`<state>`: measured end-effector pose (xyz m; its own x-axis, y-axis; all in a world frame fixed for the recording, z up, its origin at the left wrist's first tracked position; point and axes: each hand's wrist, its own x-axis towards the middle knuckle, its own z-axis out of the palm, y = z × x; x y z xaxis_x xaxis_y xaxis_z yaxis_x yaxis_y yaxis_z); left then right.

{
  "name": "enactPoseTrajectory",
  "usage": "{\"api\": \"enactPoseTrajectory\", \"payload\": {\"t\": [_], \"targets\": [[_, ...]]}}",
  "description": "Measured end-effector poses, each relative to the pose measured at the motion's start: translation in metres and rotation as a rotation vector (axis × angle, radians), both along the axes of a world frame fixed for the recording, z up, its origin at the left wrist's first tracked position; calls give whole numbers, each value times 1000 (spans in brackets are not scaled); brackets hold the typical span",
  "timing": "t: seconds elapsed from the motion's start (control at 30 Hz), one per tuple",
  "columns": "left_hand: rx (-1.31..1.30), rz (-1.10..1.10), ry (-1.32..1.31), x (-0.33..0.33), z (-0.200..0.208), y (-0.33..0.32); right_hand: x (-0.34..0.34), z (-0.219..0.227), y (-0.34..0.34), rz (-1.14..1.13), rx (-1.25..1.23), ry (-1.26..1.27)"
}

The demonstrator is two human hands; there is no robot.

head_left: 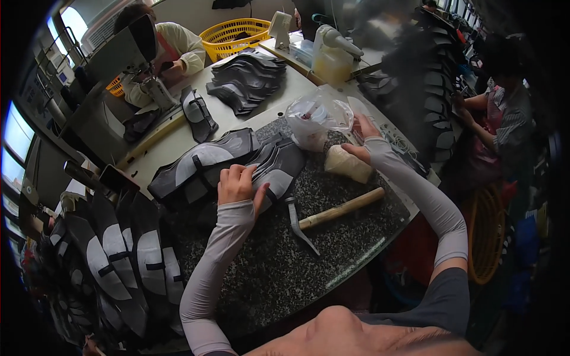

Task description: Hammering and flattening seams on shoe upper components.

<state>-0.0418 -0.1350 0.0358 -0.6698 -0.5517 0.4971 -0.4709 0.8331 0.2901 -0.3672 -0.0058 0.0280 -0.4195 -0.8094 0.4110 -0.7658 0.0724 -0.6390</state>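
My left hand [236,187] rests on a fanned stack of dark grey shoe-upper pieces [279,169] with light grey patches. Its fingers are bent, the thumb stands apart, and no grip shows. Farther right, my right hand [363,139] has thumb and fingers spread. The thumb lies at a beige, sponge-like lump [349,164]; the fingers are by a clear plastic bag [335,110] that covers a whitish pot [309,133]. A hammer with a wooden handle [344,207] and a curved metal head lies on the speckled stone slab [309,285] in front of me.
More pieces hang at the left [110,249], and another pile [246,77] lies at the back. Beyond stand a yellow basket [234,35] and a jug of yellowish liquid [332,59]. One person works at a sewing machine [154,89]; another person [504,113] sits at right.
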Motion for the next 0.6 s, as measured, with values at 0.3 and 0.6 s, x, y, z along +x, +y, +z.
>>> {"api": "enactPoseTrajectory", "payload": {"t": [0.3, 0.6], "targets": [[-127, 173, -289, -41, -11, 10, 94, -12, 83, 509, 208, 336], [427, 1, -448, 54, 38, 14, 102, -3, 134, 364, 308, 190]]}}
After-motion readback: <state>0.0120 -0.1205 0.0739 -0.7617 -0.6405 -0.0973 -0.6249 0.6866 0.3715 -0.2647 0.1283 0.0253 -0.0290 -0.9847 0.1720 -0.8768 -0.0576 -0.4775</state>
